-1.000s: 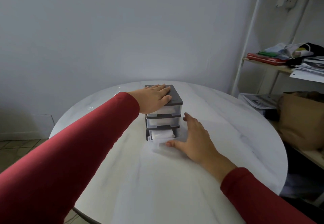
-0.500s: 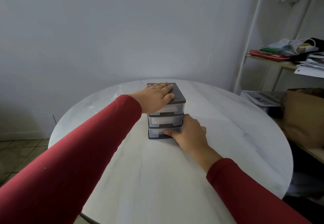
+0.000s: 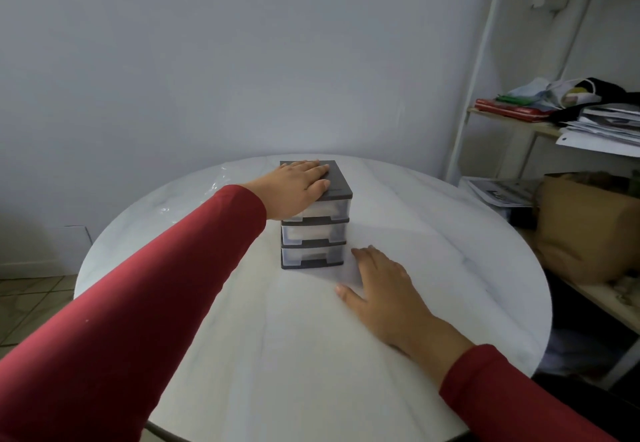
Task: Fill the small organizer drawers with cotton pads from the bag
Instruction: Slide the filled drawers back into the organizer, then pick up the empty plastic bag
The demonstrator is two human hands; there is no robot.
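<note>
A small three-drawer organizer (image 3: 314, 215) stands upright near the far middle of a round, marble-look table (image 3: 242, 355), all three clear drawers pushed in flush with the dark frame. Pale contents show through the clear fronts, though the plastic is too cloudy to say what they are or how full each drawer is. No brand or label can be read on the organizer.

The left hand (image 3: 298, 187), in a red sleeve (image 3: 145, 289), lies flat and open on the dark lid, fingers together and thumb at the near edge, pressing down rather than gripping. The right hand (image 3: 384, 289) rests palm-down on the tabletop just beside the organizer's lower right corner, fingers spread and empty, fingertips close to the bottom drawer but apart from it.

A crumpled clear plastic bag (image 3: 194, 196) lies on the far left of the table, beyond the left arm; whether anything is inside cannot be told.

To the right, a white shelf unit (image 3: 478, 95) holds stacked papers (image 3: 602, 126), a red folder (image 3: 505, 109) and bundled cloth. Lower down sit printed sheets (image 3: 498, 192), their text too small to read, and a brown paper bag (image 3: 585, 227) standing open-topped, its contents hidden.
</note>
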